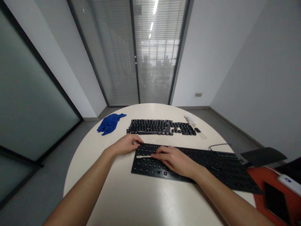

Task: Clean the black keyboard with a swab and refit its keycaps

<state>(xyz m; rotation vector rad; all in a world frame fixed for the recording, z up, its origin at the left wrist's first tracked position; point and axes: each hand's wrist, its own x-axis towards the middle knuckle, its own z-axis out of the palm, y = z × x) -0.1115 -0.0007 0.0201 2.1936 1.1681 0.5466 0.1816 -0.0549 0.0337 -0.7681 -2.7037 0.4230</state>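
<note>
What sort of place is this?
Probably a small office or meeting room: there is a glass partition with blinds, and a pale, curved-edged table holding a computer keyboard with its keycaps off.

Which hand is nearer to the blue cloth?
Left. The left hand is nearer the viewer and right of the blue cloth; the right hand, holding a pale stick over the keyboard base, is farther right.
</note>
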